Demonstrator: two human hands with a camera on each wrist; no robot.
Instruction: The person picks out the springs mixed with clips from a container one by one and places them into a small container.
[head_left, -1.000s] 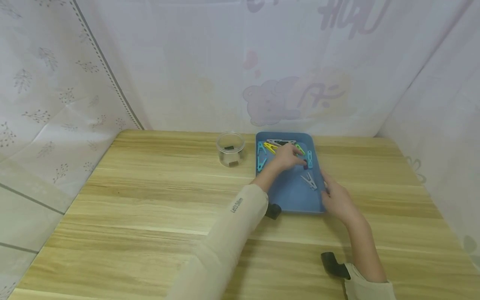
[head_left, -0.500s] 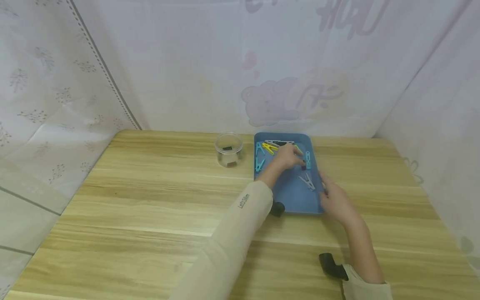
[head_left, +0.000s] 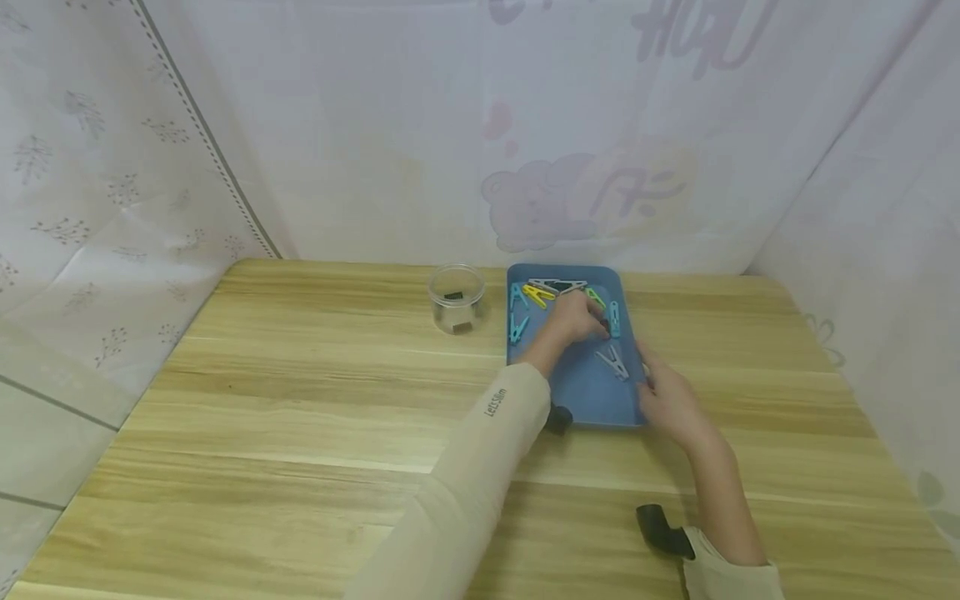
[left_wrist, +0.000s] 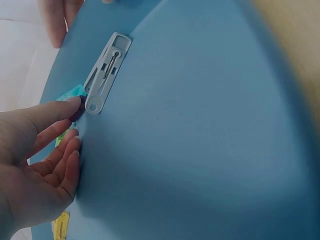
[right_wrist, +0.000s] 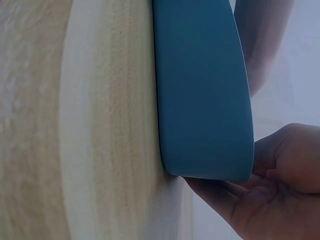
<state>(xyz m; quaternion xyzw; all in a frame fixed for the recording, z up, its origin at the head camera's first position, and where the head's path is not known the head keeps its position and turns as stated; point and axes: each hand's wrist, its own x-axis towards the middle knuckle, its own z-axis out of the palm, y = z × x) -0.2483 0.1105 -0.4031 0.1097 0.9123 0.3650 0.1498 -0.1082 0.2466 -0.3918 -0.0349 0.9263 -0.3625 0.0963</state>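
Note:
A blue tray (head_left: 592,404) lies on the wooden table, with several plastic clothespins in it. Inside the tray, my left hand (head_left: 573,319) pinches a small dark ribbed piece (left_wrist: 79,110) between thumb and index finger; its kind is unclear. Just beside those fingertips lie a grey clothespin (left_wrist: 106,75) and a turquoise clothespin (head_left: 615,320). My left hand's other fingers are loosely bent. At the tray's right side, my right hand (head_left: 670,400) grips the wall; in the right wrist view part of its fingers is hidden behind the tray.
Left of the tray stands a clear round jar (head_left: 457,300) with dark ribbed pieces in it. A yellow clothespin (head_left: 538,295), a green clothespin (head_left: 595,298) and others lie toward the tray's far and left sides. A patterned curtain (head_left: 375,133) hangs behind the table.
The left hand stays at the same spot in the tray, its fingers drawn slightly closer around the dark ribbed piece. The right hand keeps its grip. The head view has shifted slightly.

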